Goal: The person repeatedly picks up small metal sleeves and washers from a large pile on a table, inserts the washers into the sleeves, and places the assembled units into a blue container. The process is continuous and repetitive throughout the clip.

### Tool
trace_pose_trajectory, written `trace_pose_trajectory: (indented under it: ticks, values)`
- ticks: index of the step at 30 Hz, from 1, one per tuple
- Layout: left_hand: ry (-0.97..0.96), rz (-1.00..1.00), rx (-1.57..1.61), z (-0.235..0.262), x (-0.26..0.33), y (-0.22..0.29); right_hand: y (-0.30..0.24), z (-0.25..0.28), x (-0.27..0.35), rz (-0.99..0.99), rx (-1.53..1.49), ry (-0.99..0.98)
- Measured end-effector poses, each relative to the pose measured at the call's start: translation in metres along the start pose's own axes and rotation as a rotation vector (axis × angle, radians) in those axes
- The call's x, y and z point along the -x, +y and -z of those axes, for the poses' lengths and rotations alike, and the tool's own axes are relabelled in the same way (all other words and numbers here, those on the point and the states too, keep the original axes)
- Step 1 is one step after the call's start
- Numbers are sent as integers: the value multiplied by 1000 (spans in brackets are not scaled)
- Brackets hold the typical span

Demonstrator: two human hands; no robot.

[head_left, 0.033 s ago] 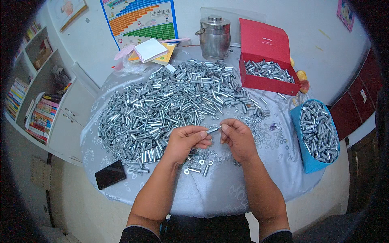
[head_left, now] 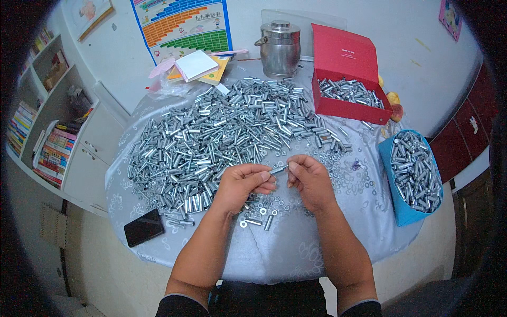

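Observation:
My left hand (head_left: 238,187) is closed around the near end of a short silvery metal sleeve (head_left: 277,170). At the sleeve's other end, the thumb and fingertips of my right hand (head_left: 313,182) are pinched together. Whether a small part sits between those fingertips is too small to tell. Behind and left of my hands spreads a big heap of metal sleeves and bolts (head_left: 211,137). Below the sleeve, between my forearms, lie loose washers (head_left: 263,211) and a few sleeves (head_left: 268,222). More washers (head_left: 340,171) are scattered right of my right hand.
A blue container (head_left: 385,169) full of metal pieces stands at the right. Behind it is an open red box (head_left: 348,112), partly filled. A steel canister (head_left: 281,50) and a notepad (head_left: 195,65) are at the back. A black phone (head_left: 143,228) lies near the left edge.

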State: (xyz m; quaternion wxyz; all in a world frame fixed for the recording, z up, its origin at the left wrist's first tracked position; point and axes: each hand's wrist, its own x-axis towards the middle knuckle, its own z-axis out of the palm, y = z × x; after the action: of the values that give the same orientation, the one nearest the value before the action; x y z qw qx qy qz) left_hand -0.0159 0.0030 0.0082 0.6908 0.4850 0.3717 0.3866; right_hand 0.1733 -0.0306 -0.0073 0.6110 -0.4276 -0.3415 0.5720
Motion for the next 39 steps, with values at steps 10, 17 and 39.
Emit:
trace_pose_trajectory:
  ticks: [10,17,39]
  values:
    - [3,18,26,1,0,0,-9,-9,10,148,262,-16]
    - [20,2,72,-1,1,3,-8,-8,8,82,130,-8]
    - [280,-145,283,16,-10,1,26,-10,-45,496,1290,5]
